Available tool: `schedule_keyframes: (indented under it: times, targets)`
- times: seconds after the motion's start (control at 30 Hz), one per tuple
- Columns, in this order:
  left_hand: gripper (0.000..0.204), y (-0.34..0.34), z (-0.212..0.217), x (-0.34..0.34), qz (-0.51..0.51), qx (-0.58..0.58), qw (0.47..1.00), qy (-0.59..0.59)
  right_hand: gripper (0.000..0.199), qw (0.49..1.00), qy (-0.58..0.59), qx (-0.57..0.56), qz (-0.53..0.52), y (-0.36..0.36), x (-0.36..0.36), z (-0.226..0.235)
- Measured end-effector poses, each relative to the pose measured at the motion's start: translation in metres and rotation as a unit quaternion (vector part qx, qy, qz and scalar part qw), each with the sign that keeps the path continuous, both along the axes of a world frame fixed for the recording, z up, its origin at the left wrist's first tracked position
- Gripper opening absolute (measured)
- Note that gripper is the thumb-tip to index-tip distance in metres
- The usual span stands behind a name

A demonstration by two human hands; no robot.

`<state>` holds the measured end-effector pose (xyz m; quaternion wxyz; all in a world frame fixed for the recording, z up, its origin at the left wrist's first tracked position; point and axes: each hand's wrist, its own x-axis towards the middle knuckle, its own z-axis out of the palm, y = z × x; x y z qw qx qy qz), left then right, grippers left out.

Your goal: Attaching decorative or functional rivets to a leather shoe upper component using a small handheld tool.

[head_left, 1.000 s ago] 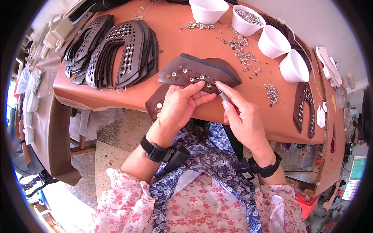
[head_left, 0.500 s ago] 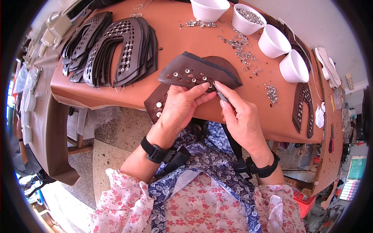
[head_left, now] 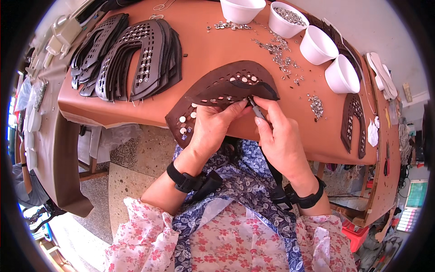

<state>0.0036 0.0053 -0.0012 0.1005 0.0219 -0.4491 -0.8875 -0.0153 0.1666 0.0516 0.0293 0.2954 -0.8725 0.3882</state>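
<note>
A dark brown leather piece (head_left: 226, 86) with rows of punched holes lies half over the near edge of the orange-brown table (head_left: 204, 41). My left hand (head_left: 215, 127) grips its near edge, thumb on top. My right hand (head_left: 281, 136) pinches a thin metal tool (head_left: 257, 110) whose tip touches the piece beside my left thumb. Several round silver studs (head_left: 186, 122) show in the overhanging lower-left part of the leather. Both wrists wear black bands.
A stack of studded dark leather pieces (head_left: 131, 59) lies at the table's left. White cups (head_left: 317, 45) stand at the back right, one holding silver studs (head_left: 290, 16). Loose studs (head_left: 281, 50) are scattered near them. Another leather piece (head_left: 353, 122) lies at the right.
The leather piece has been turned and lifted toward me, so its curved edge now arches above my hands. My right hand and the tool shifted slightly up to its inner edge.
</note>
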Motion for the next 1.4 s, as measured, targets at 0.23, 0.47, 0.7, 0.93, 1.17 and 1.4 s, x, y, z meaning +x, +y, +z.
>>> schedule_keyframes:
  times: [0.23,0.47,0.7,0.93,1.17,1.4]
  targets:
    - [0.019,0.002,-0.003,0.001,0.007,-0.077,0.997,0.018,0.028,0.966,-0.245,-0.077,-0.005,0.006,-0.006,0.010]
    - [0.014,0.001,0.006,-0.002,0.006,-0.009,1.000,-0.022,0.028,0.964,-0.256,-0.077,0.006,0.002,-0.004,0.013]
    - [0.015,-0.008,0.012,-0.006,-0.009,0.057,0.993,-0.099,0.031,0.961,-0.247,-0.123,-0.007,0.029,-0.001,0.009]
    - [0.017,-0.018,0.006,-0.007,-0.033,0.063,0.992,-0.101,0.028,0.983,-0.051,-0.008,-0.174,0.095,-0.048,-0.020]
    - [0.019,-0.026,-0.004,-0.007,-0.066,0.119,0.990,-0.041,0.027,0.966,0.124,0.138,-0.182,0.116,-0.071,-0.021]
    - [0.019,-0.027,-0.004,-0.005,-0.064,0.126,0.989,-0.033,0.021,0.965,0.115,0.161,-0.173,0.111,-0.102,-0.018]
